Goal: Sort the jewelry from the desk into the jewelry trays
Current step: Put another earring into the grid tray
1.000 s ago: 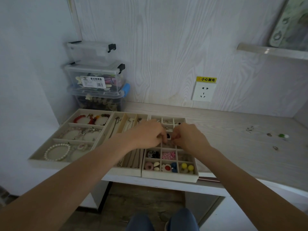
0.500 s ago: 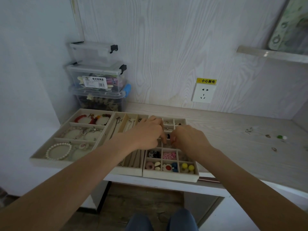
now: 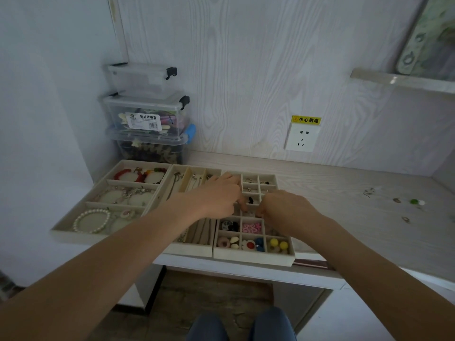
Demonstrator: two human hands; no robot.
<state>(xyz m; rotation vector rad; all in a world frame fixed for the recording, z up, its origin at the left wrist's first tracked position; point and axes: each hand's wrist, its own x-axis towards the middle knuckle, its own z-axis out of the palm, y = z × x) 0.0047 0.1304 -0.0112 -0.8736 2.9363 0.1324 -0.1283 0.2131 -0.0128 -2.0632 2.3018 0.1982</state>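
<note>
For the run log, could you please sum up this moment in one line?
both hands: left hand, right hand over grid tray | grasp: unclear | loose jewelry: on desk

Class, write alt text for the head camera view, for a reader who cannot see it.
Both hands, left hand and right hand, meet fingertip to fingertip over the small-compartment tray, rightmost of three jewelry trays on a pale desk. A few loose jewelry pieces lie at the desk's right.

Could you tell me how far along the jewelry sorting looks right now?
Mostly done: the three trays already hold bracelets, chains and small pieces. Both hands, left and right, work over the grid tray's middle compartments; what they hold is hidden. A few loose pieces remain on the desk.
</note>
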